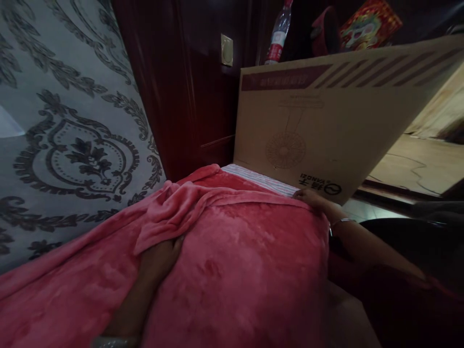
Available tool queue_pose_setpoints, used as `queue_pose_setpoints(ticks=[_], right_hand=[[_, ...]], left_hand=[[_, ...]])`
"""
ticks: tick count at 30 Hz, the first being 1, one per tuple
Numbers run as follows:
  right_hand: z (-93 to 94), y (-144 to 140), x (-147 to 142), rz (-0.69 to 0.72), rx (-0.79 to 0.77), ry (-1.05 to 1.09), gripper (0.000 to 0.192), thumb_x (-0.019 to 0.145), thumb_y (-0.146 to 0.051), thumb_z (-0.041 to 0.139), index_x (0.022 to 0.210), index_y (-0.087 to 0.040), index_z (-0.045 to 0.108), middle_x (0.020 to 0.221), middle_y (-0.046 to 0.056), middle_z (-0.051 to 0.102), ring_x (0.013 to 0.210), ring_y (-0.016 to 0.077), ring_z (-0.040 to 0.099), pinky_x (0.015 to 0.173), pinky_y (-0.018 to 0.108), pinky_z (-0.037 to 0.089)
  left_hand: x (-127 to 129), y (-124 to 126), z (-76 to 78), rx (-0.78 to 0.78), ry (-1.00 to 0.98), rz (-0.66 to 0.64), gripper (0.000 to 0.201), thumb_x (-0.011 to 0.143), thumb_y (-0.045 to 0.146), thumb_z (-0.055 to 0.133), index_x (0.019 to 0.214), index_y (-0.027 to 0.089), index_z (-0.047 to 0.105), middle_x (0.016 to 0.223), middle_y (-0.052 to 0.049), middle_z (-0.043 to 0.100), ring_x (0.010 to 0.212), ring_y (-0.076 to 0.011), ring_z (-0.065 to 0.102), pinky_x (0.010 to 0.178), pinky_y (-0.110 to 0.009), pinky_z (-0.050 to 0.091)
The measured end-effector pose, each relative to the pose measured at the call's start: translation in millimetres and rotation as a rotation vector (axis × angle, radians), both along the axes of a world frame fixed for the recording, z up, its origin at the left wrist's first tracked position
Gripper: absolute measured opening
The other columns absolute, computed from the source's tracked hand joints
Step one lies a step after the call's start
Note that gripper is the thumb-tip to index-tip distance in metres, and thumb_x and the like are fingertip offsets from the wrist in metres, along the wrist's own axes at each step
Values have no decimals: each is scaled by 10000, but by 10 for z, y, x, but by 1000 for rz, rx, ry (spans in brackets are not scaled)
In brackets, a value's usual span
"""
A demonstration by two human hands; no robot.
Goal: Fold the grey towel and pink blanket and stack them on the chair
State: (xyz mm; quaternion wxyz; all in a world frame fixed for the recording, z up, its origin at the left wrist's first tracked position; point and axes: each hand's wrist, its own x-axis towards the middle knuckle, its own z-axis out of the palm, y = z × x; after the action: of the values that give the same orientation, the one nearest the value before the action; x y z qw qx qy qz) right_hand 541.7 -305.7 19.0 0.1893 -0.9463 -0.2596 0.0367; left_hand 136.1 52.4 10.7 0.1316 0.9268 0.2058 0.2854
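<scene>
A pink-red plush blanket (232, 261) covers the bed in front of me, with a loose folded flap across its upper part. My left hand (161, 256) reaches beneath that flap at the left. Its thumb side shows along the fold, while the other fingers are hidden under the cloth. At the far right corner, my right hand (311, 198) has its fingers curled at the blanket's edge, close to a grey-and-white striped sheet (259, 179). A bracelet circles the right wrist.
A large cardboard box (326, 125) stands beyond the bed, with a plastic bottle (279, 36) and a red decorated packet (371, 24) at its top. Dark red wood panelling (195, 87) with a switch (226, 50) and patterned wallpaper (83, 154) border the left side.
</scene>
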Motion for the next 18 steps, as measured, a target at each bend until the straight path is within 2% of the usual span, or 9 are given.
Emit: queue_pose_setpoints(ticks=[5,8,10,12,15,17,18], right_hand=[[113,108,-93,-63,-35,-86,234,886,-227,561,855,-124,769,932,174,752,858,265,694,742,302,488],[159,419,-232,5,1,-164,299,933,-256,514,1015,-119,766,1040,190,742,950,283,685,798,321,476],[154,767,-404,132,52,-192,309,955,-275,500,1086,-159,754,1103,137,741,995,249,676,842,298,473],[143,1196,-636,321,143,-208,286,953,-276,511,1084,-194,751,1113,86,742,994,219,670,867,285,477],[172,1869,-1047,589,333,-199,264,923,-230,540,1085,-182,743,1106,88,737,1004,227,669,908,328,496],[209,2236,-1338,696,427,-181,353,888,-190,571,1216,-175,699,1198,105,707,1082,243,654,966,366,492],[216,2374,-1485,747,451,-177,466,859,-175,596,1323,-175,642,1293,119,664,1140,257,634,994,387,487]], left_hand=[[-31,-23,12,-3,10,-6,449,967,418,438,1338,301,663,1298,-36,692,1244,-287,585,1149,-454,411],[-55,-53,34,-24,57,14,450,971,401,453,1343,254,660,1332,-60,675,1269,-283,570,1160,-458,399],[-65,-69,42,-47,81,23,440,973,371,456,1334,228,665,1332,-69,673,1256,-272,576,1147,-449,412],[-71,-71,30,-52,95,28,424,964,335,474,1322,225,673,1298,-71,689,1215,-265,594,1128,-445,431],[-78,-38,-43,-10,103,44,397,941,316,519,1289,241,696,1283,-76,693,1197,-274,596,1125,-467,431],[-82,-2,-112,3,107,57,385,929,314,537,1260,221,711,1298,-93,683,1227,-287,582,1141,-485,417],[-85,16,-145,-4,102,60,390,923,311,542,1260,207,708,1309,-102,677,1244,-290,575,1150,-487,409]])
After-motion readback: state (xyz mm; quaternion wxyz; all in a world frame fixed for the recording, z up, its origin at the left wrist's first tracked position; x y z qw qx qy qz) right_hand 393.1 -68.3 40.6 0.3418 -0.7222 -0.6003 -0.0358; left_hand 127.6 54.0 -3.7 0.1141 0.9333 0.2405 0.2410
